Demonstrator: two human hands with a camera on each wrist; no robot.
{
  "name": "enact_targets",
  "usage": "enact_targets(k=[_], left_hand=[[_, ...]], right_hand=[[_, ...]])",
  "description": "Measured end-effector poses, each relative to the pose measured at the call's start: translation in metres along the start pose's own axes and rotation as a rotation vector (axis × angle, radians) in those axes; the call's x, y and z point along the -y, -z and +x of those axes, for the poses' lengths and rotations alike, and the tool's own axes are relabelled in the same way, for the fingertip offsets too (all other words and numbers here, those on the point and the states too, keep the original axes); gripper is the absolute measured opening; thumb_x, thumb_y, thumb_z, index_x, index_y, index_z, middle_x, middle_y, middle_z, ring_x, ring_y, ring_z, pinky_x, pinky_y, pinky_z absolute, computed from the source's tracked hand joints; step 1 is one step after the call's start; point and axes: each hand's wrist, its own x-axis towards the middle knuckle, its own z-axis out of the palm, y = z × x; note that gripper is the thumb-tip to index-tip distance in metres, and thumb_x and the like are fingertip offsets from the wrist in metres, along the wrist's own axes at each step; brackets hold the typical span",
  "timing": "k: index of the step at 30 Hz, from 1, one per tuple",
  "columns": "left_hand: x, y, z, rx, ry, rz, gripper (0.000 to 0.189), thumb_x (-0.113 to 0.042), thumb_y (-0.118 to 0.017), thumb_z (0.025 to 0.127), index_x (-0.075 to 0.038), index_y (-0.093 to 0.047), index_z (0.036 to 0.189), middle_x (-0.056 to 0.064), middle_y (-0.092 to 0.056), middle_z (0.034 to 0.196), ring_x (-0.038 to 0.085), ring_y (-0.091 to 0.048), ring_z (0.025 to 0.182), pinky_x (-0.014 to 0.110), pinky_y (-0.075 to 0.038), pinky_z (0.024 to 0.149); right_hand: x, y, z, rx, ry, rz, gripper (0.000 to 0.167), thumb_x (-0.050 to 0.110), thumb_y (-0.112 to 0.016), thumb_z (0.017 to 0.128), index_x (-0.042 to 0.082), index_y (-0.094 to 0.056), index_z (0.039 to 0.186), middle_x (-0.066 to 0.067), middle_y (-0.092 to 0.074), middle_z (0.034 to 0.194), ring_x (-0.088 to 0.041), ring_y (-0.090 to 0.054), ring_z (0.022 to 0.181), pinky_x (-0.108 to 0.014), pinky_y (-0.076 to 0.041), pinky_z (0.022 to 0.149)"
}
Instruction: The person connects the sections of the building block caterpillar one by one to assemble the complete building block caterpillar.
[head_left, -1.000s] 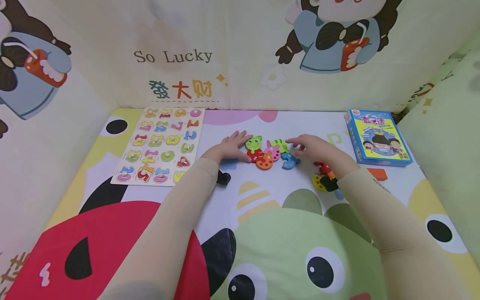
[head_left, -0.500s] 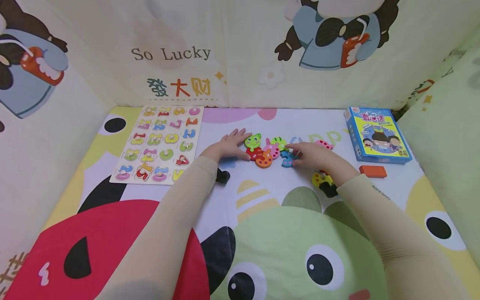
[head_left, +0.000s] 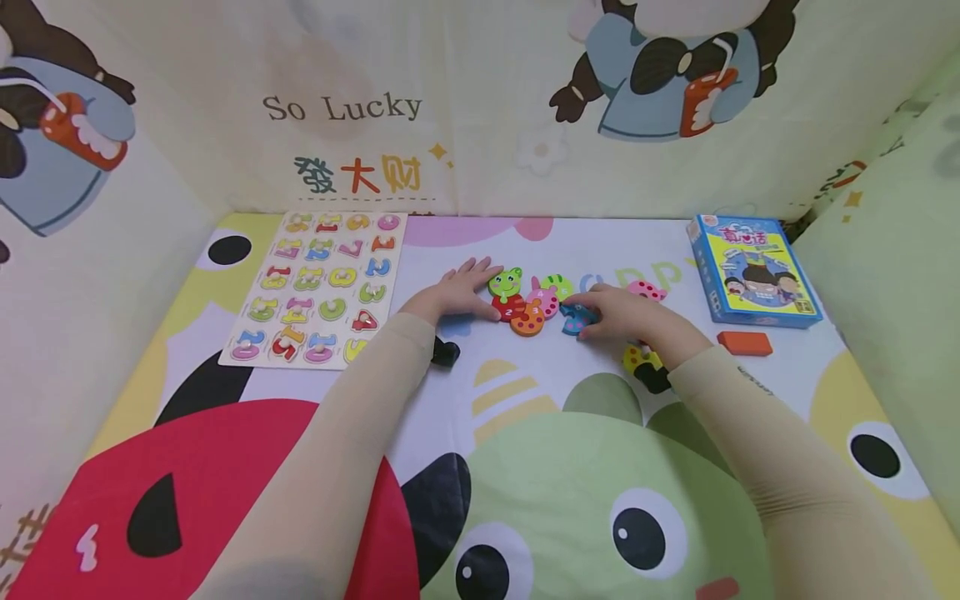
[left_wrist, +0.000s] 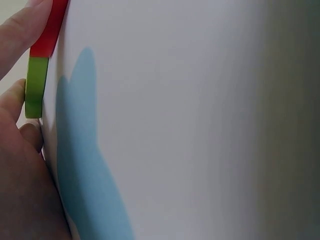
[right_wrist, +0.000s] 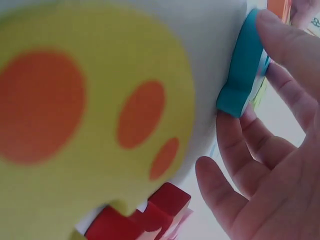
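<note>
My left hand (head_left: 453,296), fingers spread, rests on the table against the joined caterpillar puzzle pieces. In the left wrist view its thumb touches a red piece (left_wrist: 49,32) and a finger touches a green piece (left_wrist: 36,90). The row has a green smiling head (head_left: 506,282), a red piece (head_left: 508,309), an orange piece (head_left: 528,320), a pink piece (head_left: 546,303) and a green striped piece (head_left: 558,286). At its right end, my right hand (head_left: 630,318) pinches a blue puzzle piece (head_left: 576,321) between thumb and fingers. That piece looks teal in the right wrist view.
A number board (head_left: 315,287) lies at the left and a blue boxed game (head_left: 761,271) at the back right. Beneath the right wrist are a yellow spotted piece (head_left: 637,358) and a black object (head_left: 654,380). A pink piece (head_left: 647,290) and an orange block (head_left: 745,342) lie nearby.
My right hand has lowered onto the blue piece, its thumb and fingers closing round it. The blue piece has turned slightly. My left hand has kept its place on the row.
</note>
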Motion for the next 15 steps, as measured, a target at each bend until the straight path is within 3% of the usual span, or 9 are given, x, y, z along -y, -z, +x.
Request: enact_targets(k=[11, 15], left_hand=[[0.0002, 0.0, -0.0002, -0.007, -0.001, -0.002, 0.088, -0.046, -0.066, 0.075, -0.032, -0.016, 0.145, -0.003, 0.002, 0.155, 0.02, 0.011, 0.141, 0.045, 0.004, 0.114], [-0.0007, -0.0001, -0.0004, -0.004, -0.007, 0.002, 0.088, -0.045, -0.066, 0.075, -0.031, -0.015, 0.146, -0.002, 0.002, 0.155, 0.02, 0.01, 0.141, 0.045, 0.004, 0.114]], right_hand=[[0.0024, -0.0059, -0.0046, 0.043, -0.034, 0.017, 0.062, 0.03, -0.069, 0.079, 0.026, -0.043, 0.134, -0.015, -0.038, 0.131, -0.032, -0.041, 0.115, -0.055, -0.041, 0.093], [0.0007, -0.007, -0.0063, 0.016, -0.034, 0.015, 0.064, 0.033, -0.07, 0.078, 0.018, -0.044, 0.134, -0.016, -0.038, 0.132, -0.032, -0.041, 0.115, -0.054, -0.042, 0.094]])
